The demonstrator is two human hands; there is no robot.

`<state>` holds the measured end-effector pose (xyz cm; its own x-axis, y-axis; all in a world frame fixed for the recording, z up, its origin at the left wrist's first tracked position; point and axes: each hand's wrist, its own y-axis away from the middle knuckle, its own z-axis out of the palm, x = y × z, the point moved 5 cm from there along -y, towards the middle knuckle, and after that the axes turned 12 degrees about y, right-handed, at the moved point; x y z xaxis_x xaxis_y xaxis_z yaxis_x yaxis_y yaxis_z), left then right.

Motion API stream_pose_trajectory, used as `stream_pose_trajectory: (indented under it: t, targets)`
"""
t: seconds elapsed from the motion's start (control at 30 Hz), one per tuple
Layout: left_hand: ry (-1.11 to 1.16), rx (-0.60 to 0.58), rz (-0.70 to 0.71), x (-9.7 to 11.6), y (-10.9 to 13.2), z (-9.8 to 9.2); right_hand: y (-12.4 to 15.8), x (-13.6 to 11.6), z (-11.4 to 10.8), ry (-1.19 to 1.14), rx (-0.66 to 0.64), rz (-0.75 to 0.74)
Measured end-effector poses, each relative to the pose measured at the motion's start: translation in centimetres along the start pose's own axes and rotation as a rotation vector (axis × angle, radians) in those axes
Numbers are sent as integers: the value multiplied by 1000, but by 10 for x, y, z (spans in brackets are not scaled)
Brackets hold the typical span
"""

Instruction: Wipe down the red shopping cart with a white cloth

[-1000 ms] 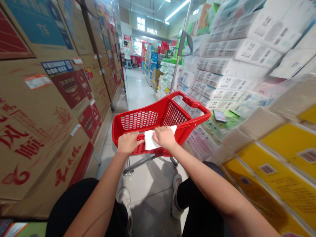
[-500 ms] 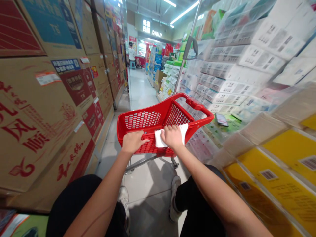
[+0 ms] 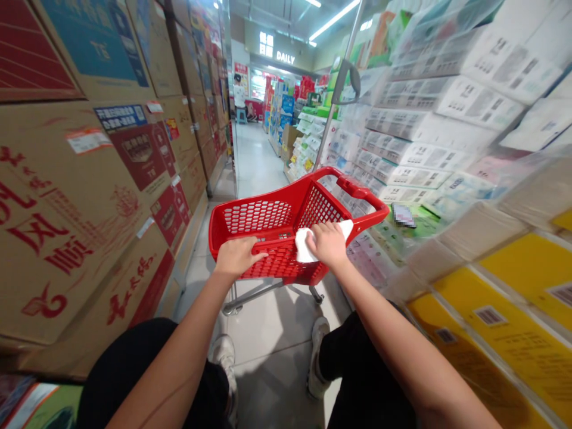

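Before me stands a red plastic shopping cart (image 3: 263,217), turned sideways with its handle at the right. My left hand (image 3: 238,255) grips the cart's near rim toward the left end, fingers hooked over the edge and thumb outside. My right hand (image 3: 329,243) is closed on a white cloth (image 3: 304,249), pressing it against the same rim nearer the handle. Part of the cloth sticks out on both sides of the fingers. What I see of the basket's inside holds no goods.
Stacked cardboard boxes (image 3: 67,226) line the left side. Wrapped white packs (image 3: 429,131) and yellow packs (image 3: 491,304) are piled at the right. A metal pole (image 3: 328,134) rises behind the cart. A person (image 3: 239,95) is far down the aisle (image 3: 257,161), near a blue stool (image 3: 241,115).
My right hand has slid the cloth to the right along the rim, toward the handle. My left hand keeps its hold on the rim.
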<state>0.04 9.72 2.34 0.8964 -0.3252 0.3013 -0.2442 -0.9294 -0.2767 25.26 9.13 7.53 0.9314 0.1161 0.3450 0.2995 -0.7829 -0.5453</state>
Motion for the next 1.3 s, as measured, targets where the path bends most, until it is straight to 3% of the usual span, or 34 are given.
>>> stream_pose_trajectory:
  t: [0.07,0.17,0.23,0.3,0.4,0.47,0.57,0.7,0.93,1.03,1.1,1.17,1.3]
  targets:
    - [52,-8,20,1,2,-3,3,25,-3,44,34,13]
    - [301,1,94,-3,5,-14,5,39,-7,70,71,39]
    - [515,81,148,-15,4,-27,6,38,-6,68,81,63]
    - [622,246,120,-40,1,-38,7,35,-5,62,82,85]
    - [764,602,-204,-91,-3,-38,7,35,-2,54,80,99]
    - [1081,606,-478,-113,-6,-13,7,36,0,48,80,109]
    - [1443,554,-610,-112,-11,18,6,26,1,23,77,126]
    - [1668,580,-684,-96,-8,34,2,-26,2,-59,46,117]
    - [1681,500,-575,-84,-15,39,-4,-163,-12,-278,-35,11]
    - [1688,461,-516,-87,-17,39,-5,-190,-18,-311,-53,-59]
    - [1695,445,-483,-90,-16,37,-4,-188,-18,-310,-47,-103]
    - [1668,432,-458,-91,-15,33,-3,-171,-14,-289,-35,-119]
    - [1581,424,-444,-89,-11,27,-1,-94,3,-172,-49,-26]
